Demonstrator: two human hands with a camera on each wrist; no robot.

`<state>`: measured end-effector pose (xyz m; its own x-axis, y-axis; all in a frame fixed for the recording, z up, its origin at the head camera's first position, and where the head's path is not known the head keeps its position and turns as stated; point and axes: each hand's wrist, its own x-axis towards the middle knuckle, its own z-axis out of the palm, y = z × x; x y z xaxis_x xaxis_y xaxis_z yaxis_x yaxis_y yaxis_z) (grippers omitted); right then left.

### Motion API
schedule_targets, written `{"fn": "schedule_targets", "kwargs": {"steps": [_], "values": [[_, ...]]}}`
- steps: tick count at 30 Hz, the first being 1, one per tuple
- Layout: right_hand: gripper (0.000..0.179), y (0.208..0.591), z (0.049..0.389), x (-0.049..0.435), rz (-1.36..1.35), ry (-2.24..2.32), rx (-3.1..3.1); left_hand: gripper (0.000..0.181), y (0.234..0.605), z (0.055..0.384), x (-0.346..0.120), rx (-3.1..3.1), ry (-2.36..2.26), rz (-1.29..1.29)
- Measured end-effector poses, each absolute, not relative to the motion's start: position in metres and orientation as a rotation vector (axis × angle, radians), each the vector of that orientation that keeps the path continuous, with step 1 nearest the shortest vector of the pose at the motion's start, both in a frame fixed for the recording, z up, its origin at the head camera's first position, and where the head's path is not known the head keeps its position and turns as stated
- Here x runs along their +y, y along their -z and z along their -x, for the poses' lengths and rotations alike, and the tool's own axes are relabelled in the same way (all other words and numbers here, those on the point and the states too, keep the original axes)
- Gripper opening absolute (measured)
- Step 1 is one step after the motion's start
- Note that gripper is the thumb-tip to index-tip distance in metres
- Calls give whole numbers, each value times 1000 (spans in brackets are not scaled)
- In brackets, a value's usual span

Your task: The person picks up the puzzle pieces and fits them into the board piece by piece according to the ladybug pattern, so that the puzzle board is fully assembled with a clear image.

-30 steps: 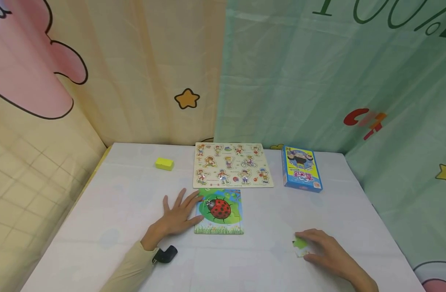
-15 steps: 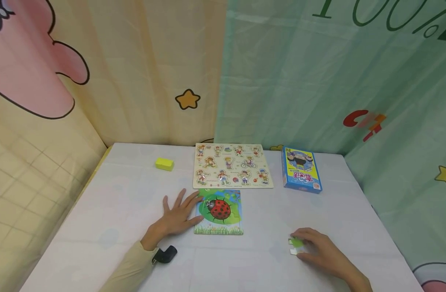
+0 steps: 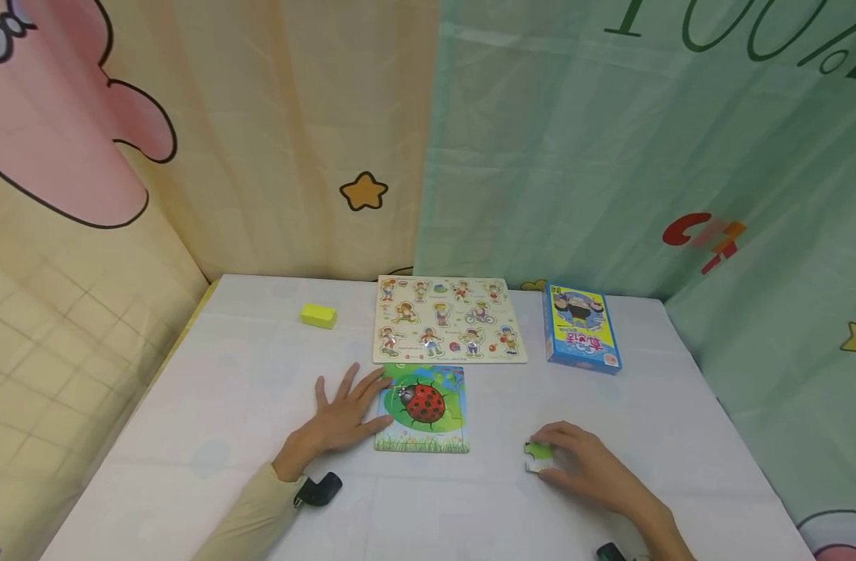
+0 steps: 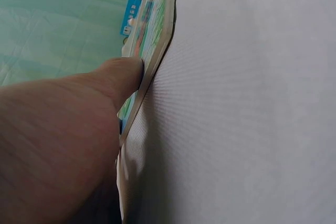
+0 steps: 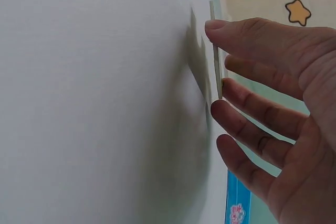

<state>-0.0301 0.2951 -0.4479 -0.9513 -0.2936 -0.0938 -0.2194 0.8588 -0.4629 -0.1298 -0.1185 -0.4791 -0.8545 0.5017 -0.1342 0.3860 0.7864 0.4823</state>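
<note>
A ladybug jigsaw puzzle lies flat on the white table. On its left edge rests my left hand, fingers spread and straight; in the left wrist view its thumb touches the board's rim. To the right of the puzzle, my right hand pinches a small green and white puzzle piece between thumb and fingers. The right wrist view shows that puzzle piece edge-on, held off the table with its shadow beside it.
A wooden board with cartoon children lies just behind the ladybug puzzle. Behind and to the right is a blue and yellow box. A yellow block sits at the back left. Printed curtains hang beyond the table's far edge.
My right hand has lifted the puzzle piece and carried it left, closer to the ladybug puzzle. My left hand has stayed in place on the puzzle's edge.
</note>
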Motion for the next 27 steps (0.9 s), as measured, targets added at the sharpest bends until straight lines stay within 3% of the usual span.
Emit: {"fn": "schedule_targets", "kwargs": {"steps": [27], "values": [[38, 431, 61, 241, 634, 689, 2819, 68, 480, 129, -117, 2730, -667, -686]]}}
